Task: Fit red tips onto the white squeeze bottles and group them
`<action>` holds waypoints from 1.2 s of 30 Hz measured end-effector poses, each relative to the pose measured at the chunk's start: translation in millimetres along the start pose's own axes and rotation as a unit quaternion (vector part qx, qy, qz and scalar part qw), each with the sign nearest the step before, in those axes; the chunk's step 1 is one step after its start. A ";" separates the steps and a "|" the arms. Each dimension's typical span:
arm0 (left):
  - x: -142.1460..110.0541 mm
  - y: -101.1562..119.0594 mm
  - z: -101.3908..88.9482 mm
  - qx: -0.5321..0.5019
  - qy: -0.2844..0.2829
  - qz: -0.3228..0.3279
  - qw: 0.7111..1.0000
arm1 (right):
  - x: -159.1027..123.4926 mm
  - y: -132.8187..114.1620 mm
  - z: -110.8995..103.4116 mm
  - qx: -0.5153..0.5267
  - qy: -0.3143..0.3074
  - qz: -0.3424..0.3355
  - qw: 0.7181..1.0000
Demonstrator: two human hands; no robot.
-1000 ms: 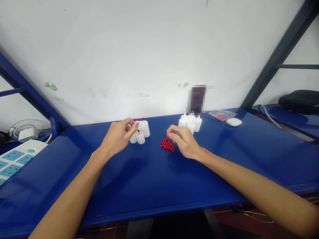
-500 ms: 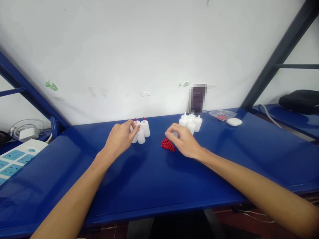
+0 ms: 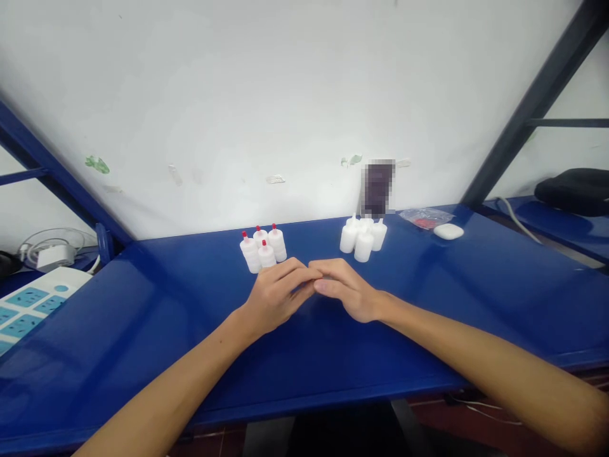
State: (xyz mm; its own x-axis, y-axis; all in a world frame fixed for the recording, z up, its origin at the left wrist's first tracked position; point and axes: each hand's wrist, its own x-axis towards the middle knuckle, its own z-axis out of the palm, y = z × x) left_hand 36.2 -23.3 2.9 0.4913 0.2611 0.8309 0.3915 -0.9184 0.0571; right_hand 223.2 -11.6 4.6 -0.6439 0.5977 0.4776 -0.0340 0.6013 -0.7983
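Over the middle of the blue table [image 3: 304,355], my left hand [image 3: 280,292] and my right hand [image 3: 349,289] meet at the fingertips. Both have their fingers stretched out and curved a little. Neither shows anything held, though the space behind the fingers is hidden, and no red caps are visible there. Just beyond my left hand stands a group of white squeeze bottles [image 3: 250,252] with red caps [image 3: 264,244] on their nozzles. Past my right hand is a second group of white bottles [image 3: 364,245], with bare nozzles where these show.
A clear plastic bag [image 3: 425,219] with red pieces lies at the back right beside a white rounded case [image 3: 448,231]. A pixelated dark object [image 3: 378,187] leans on the wall. At the left are a power strip [image 3: 42,304] and a white charger [image 3: 54,257].
My left hand has come away from the capped bottles, moving right and nearer to me. My right hand has shifted slightly nearer. The loose red caps between them are now hidden.
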 end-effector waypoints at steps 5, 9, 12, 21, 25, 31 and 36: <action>-4.9 -2.7 1.4 0.006 -0.024 0.001 1.000 | 1.3 -2.9 1.9 0.008 0.012 0.019 1.000; -6.9 -3.5 -1.6 0.035 -0.033 0.000 0.999 | 1.4 -4.8 1.3 -0.006 0.023 0.031 0.999; -5.8 -3.3 -3.3 0.050 -0.054 0.013 0.997 | 1.0 -4.7 0.7 -0.013 0.031 0.028 0.999; 0.5 0.5 -4.7 0.050 -0.122 0.013 0.991 | -1.4 -1.2 2.3 -0.084 0.037 0.023 0.996; -3.0 0.7 -3.7 0.010 -0.154 -0.010 0.988 | -2.2 -1.7 3.4 -0.107 0.049 0.047 0.992; -10.9 -3.7 0.5 -0.036 -0.105 -0.064 0.992 | -1.2 -1.3 0.7 -0.091 0.027 0.029 0.995; -0.8 -24.6 -20.0 0.060 0.088 -0.208 0.972 | 1.6 -3.6 -12.4 -0.244 0.106 0.007 0.964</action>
State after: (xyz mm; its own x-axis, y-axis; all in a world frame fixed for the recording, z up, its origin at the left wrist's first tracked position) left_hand 10.6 -6.9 12.0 0.1352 0.5377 0.8322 0.6202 -0.7010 0.3521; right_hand 231.8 -6.2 12.8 -0.4685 0.6719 0.5737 0.3701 0.7389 -0.5631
